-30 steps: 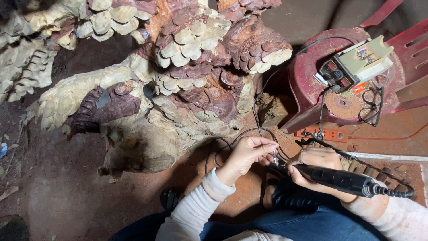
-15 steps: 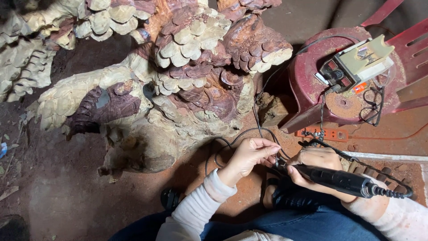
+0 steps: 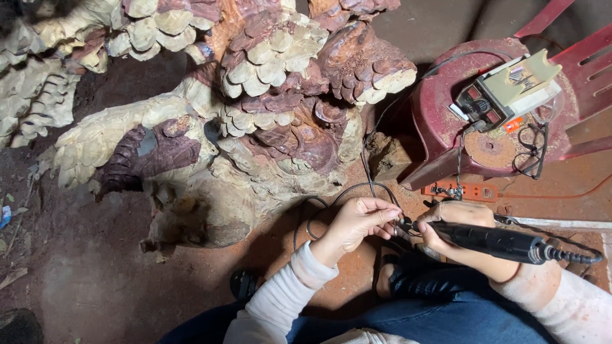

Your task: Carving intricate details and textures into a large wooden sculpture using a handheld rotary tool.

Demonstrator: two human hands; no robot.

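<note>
Low in the frame, the person's blue denim knees and pale knit sleeves fill the bottom edge, and just above them the right hand (image 3: 460, 224) is wrapped shut around a black rotary handpiece (image 3: 494, 242), a smooth slim cylinder lying nearly level, its ribbed cord trailing off to the right edge. The left hand (image 3: 361, 220) sits just beside it, at centre frame, fingers pinched together at the tool's metal tip (image 3: 403, 224); whether they grip a bit there is too small to tell. A thin black cable (image 3: 331, 197) loops over the dusty reddish floor (image 3: 95, 286) behind the left hand, with open bare ground lying to the lower left. An orange power strip (image 3: 468, 190) lies flat just above the right hand. Farther up, right of centre, a worn red plastic stool (image 3: 440, 108) carries a boxy cream-and-grey control unit (image 3: 507, 92), tilted, with wires hanging. Filling the upper left and centre is a large wood carving (image 3: 255, 114), rough and knobbly, its scalloped, scale-like layers pale cream at the edges and dark red-brown within, its lower rim close to the left hand but apart from it.
</note>
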